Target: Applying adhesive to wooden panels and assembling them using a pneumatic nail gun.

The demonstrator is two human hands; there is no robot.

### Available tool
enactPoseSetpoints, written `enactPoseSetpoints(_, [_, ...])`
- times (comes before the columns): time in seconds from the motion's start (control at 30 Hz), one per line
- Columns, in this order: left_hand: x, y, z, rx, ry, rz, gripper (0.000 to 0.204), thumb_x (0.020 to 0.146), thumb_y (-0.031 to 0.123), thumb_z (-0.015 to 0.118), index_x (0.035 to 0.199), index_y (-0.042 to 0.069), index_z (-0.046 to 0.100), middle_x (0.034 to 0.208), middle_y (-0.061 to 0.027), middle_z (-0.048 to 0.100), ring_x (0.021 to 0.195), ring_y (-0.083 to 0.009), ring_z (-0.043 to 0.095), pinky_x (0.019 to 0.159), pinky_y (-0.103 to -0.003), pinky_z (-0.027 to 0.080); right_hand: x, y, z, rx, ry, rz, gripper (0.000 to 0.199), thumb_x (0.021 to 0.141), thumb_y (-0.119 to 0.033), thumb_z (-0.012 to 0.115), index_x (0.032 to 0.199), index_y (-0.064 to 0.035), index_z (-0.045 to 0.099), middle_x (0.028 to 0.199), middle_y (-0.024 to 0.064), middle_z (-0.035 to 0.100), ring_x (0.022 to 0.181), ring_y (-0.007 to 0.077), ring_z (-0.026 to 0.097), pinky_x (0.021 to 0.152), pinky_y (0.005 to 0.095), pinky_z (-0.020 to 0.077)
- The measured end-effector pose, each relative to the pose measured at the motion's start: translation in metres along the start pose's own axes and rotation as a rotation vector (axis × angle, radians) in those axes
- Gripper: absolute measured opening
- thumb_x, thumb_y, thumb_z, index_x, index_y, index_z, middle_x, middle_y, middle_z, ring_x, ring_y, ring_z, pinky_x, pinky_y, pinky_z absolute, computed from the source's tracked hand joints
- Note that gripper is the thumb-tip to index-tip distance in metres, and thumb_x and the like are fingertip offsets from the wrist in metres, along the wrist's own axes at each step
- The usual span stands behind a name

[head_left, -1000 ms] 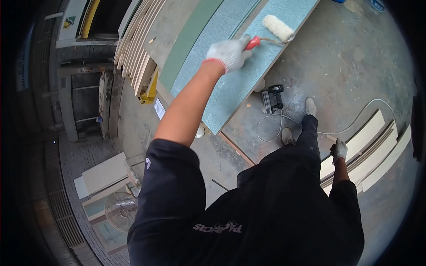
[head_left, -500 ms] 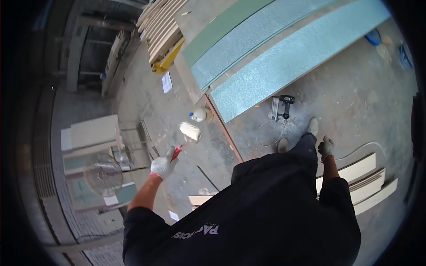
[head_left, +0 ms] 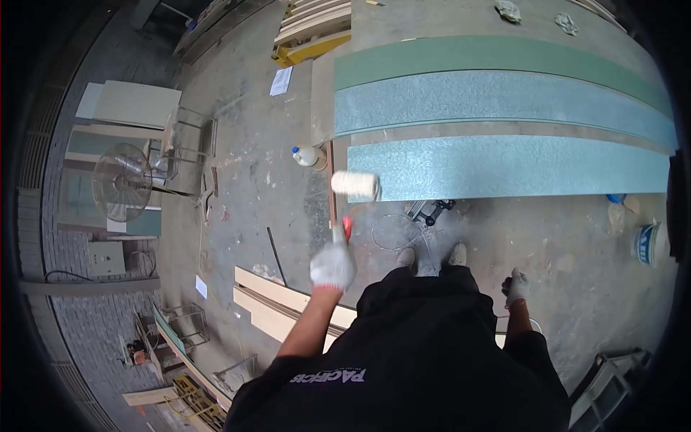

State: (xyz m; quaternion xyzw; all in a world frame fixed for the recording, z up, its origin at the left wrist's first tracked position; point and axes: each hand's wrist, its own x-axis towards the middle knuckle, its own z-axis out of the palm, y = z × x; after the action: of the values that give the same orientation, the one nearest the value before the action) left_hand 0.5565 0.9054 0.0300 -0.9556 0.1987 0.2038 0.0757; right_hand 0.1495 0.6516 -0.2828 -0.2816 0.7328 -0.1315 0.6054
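My left hand (head_left: 333, 267), in a white knitted glove, is closed round the red handle of a paint roller (head_left: 355, 186). Its fluffy white sleeve overlaps the left end of the nearest long pale-blue board (head_left: 504, 169); whether it touches the surface I cannot tell. That board looks wet and glossy. Behind it lie a second pale-blue board (head_left: 504, 101) and a matte green board (head_left: 497, 54). My right hand (head_left: 515, 286), in a greyish glove, hangs at my right side with its fingers loosely apart and nothing visible in them.
A nail gun (head_left: 430, 211) lies partly under the near board's edge, with a hose on the floor. A blue-capped jug (head_left: 309, 157) stands left of the boards. Wooden planks (head_left: 288, 302) lie at lower left, a fan (head_left: 122, 182) further left, a bucket (head_left: 650, 243) at right.
The view has turned, so the boards now run across in front of me. My left hand has carried the roller from over bare floor to the near board's left end.
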Motion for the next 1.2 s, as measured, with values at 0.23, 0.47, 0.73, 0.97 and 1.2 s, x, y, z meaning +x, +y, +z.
enactPoseSetpoints(0.23, [0.068, 0.03, -0.005, -0.061, 0.12, 0.089, 0.054, 0.09, 0.015, 0.052, 0.142, 0.006, 0.038, 0.09, -0.0307, 0.069, 0.085, -0.0475, 0.069, 0.072, -0.059, 0.053, 0.028, -0.044, -0.029, 0.027, -0.101, -0.033, 0.028, 0.099, -0.039, 0.061, 0.086, -0.0209, 0.045, 0.057, -0.0039, 0.045, 0.043, 0.0105, 0.043, 0.039, 0.0284, 0.0303])
enactPoseSetpoints(0.47, [0.061, 0.022, -0.008, -0.074, 0.035, -0.007, 0.049, 0.095, 0.021, 0.049, 0.14, 0.008, 0.038, 0.095, -0.0321, 0.068, 0.089, -0.0484, 0.068, 0.075, -0.059, 0.052, 0.019, -0.024, -0.012, -0.089, -0.155, 0.052, 0.026, 0.099, -0.041, 0.061, 0.09, -0.0198, 0.049, 0.056, -0.0031, 0.043, 0.044, 0.0124, 0.043, 0.041, 0.0303, 0.0299])
enactPoseSetpoints(0.73, [-0.014, -0.002, 0.019, -0.1, -0.067, -0.033, 0.059, 0.094, 0.027, 0.057, 0.147, 0.007, 0.039, 0.097, -0.032, 0.068, 0.091, -0.0495, 0.067, 0.076, -0.058, 0.051, 0.038, -0.033, 0.002, -0.012, -0.297, -0.032, 0.025, 0.099, -0.042, 0.061, 0.095, -0.0194, 0.05, 0.057, -0.0026, 0.045, 0.045, 0.0121, 0.045, 0.041, 0.0294, 0.0312])
enactPoseSetpoints(0.97, [-0.052, -0.095, -0.031, 0.191, 0.039, 0.246, 0.058, 0.093, 0.037, 0.065, 0.143, 0.01, 0.05, 0.086, -0.0235, 0.069, 0.077, -0.0429, 0.069, 0.07, -0.051, 0.054, 0.039, -0.028, 0.014, 0.13, -0.236, 0.017, 0.029, 0.1, -0.042, 0.059, 0.09, -0.0204, 0.043, 0.056, -0.0042, 0.041, 0.043, 0.0102, 0.039, 0.041, 0.0286, 0.0277])
enactPoseSetpoints(1.2, [0.119, -0.091, -0.106, 0.55, 0.067, 0.665, 0.056, 0.095, 0.037, 0.062, 0.144, 0.012, 0.049, 0.083, -0.0206, 0.07, 0.075, -0.0405, 0.069, 0.064, -0.05, 0.053, -0.016, 0.015, 0.003, 0.4, -0.015, -0.129, 0.03, 0.1, -0.038, 0.06, 0.085, -0.019, 0.043, 0.056, -0.0041, 0.041, 0.042, 0.0098, 0.038, 0.039, 0.0274, 0.0263])
